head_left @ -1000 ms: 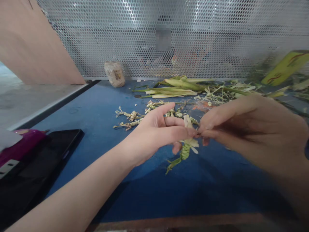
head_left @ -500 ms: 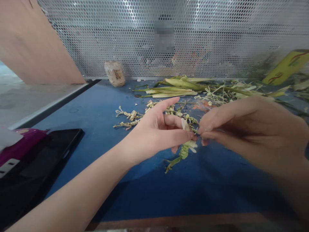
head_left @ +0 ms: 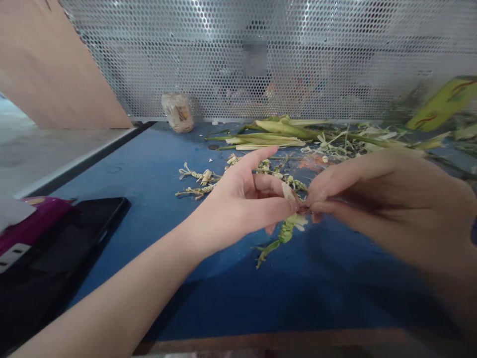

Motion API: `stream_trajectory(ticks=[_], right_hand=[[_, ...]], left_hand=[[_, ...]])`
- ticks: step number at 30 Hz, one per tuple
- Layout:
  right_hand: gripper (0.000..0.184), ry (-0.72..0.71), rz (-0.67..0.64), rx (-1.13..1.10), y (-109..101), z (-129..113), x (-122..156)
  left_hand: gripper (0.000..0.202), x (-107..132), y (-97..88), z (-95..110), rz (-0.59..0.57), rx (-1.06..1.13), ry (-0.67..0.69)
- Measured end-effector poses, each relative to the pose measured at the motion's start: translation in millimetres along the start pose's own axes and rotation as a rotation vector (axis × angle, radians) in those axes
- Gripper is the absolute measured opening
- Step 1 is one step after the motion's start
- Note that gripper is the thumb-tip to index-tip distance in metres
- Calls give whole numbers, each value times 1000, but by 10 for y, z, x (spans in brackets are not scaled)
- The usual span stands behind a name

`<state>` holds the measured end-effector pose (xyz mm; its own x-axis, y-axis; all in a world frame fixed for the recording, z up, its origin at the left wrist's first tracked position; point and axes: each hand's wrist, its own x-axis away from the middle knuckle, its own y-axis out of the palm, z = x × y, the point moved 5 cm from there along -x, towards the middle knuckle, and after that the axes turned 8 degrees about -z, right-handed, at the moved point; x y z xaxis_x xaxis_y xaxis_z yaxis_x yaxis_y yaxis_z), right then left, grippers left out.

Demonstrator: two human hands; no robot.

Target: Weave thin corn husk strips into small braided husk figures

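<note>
My left hand (head_left: pixel 246 199) pinches a woven green leaf figure (head_left: pixel 286 231) between thumb and fingers, its index finger stretched out. The figure's braided body and forked green end hang below the fingers, over the blue table (head_left: pixel 231 293). Close against the left fingertips, my right hand (head_left: pixel 380 199) is closed in a pinch at the figure's upper part; what lies between its fingertips is too small to make out. Behind the left hand lie several paler braided leaf figures (head_left: pixel 201 176), partly hidden by it.
Long green leaf stalks (head_left: pixel 283 130) and shredded strips (head_left: pixel 339 144) lie along the perforated metal screen (head_left: pixel 208 54). A wrapped jar-like object (head_left: pixel 178 113) stands at the back left. A black phone (head_left: pixel 100 219) and a purple object (head_left: pixel 44 214) lie at left; a yellow package (head_left: pixel 443 104) leans at right.
Both hands stay nearly in place, their fingertips still meeting at the figure. The figure has shifted very slightly to the right.
</note>
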<state>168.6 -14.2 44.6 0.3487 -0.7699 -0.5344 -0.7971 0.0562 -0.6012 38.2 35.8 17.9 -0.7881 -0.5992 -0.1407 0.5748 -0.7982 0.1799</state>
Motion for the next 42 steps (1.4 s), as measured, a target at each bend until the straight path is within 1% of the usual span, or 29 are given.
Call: stream_trajectory(ticks=[4, 12, 16, 20, 24, 28, 30, 36, 39, 42], right_hand=[[15, 12, 0, -14, 1, 2, 10], [13, -31, 11, 124, -16, -13, 20], [11, -13, -34, 228, -16, 15, 18], [7, 27, -84, 333, -12, 33, 11], [6, 16, -63, 345, -21, 13, 7], [6, 55, -121, 357, 5, 24, -2], [7, 16, -118, 389, 10, -8, -7], [10, -205, -67, 613, 32, -161, 5], [11, -247, -53, 649, 31, -190, 13], [10, -243, -38, 691, 15, -206, 17]], left_hand=[[74, -2, 2, 7, 19, -8, -10], [72, 5, -11, 10, 26, -29, -9], [75, 13, -15, 17, 46, -45, -24], [79, 10, -21, 25, 68, -27, -12], [82, 4, -20, 32, 84, -41, -6], [84, 2, -16, 43, 91, -73, 5], [84, 3, -19, 48, 90, -89, 18], [82, 11, -25, 52, 92, -103, 33], [81, 5, -14, 55, 98, -61, 30], [80, -5, -2, 53, 103, -38, 15]])
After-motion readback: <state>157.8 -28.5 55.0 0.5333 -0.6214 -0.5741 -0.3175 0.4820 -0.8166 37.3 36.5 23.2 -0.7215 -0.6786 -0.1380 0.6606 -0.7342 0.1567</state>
